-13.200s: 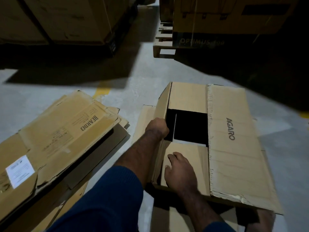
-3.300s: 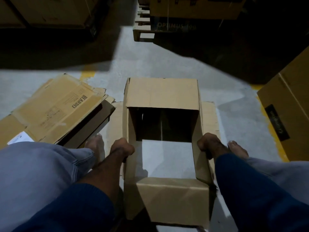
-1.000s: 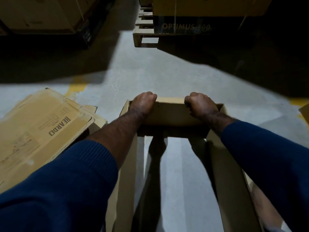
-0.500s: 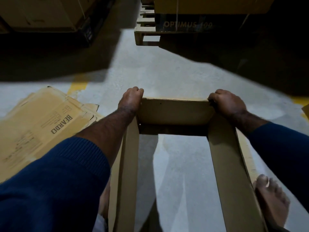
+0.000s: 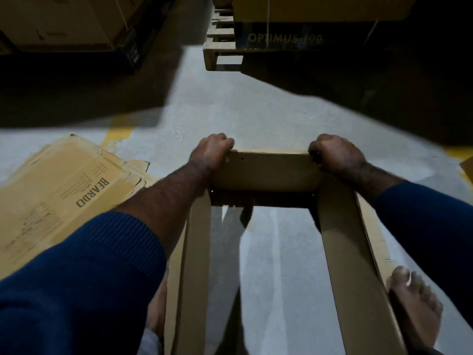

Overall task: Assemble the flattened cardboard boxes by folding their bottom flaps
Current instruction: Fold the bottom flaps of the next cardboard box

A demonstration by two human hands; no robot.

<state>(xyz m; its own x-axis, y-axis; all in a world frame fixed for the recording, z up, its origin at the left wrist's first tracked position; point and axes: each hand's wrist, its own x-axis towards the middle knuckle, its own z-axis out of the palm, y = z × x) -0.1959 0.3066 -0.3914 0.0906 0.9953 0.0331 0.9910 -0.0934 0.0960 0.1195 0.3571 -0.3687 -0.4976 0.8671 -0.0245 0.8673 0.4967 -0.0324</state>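
Here, nearest my view, two ribbed blue sleeves (image 5: 76,278) frame the cardboard box (image 5: 194,265). It stands on the grey floor (image 5: 268,265) directly below me as an open rectangular tube. Bare concrete shows through it, so I judge that no bottom flap is folded yet. A bare foot (image 5: 414,311) lies just beside its right wall. At the far wall, the left hand (image 5: 210,152) and right hand (image 5: 335,155) are each clenched over the top edge, one at each corner, fingers curled out of sight behind the board.

Risks: with no bottom locking it, an uneven pull from either hand could rack the tube aslant or flatten it. Hard pressure off a score line could crease the matte, plain brown corrugated board, whose right edge already looks frayed. The foot could obstruct a flap.

To the left, near the box, lies a stack of flattened cartons (image 5: 64,196) printed BEARDO, corners dog-eared. Beyond it is a yellow painted line (image 5: 115,131), then a wooden pallet (image 5: 220,47) carrying a dark carton (image 5: 284,38) marked OPTIMUS 100, in shadow.
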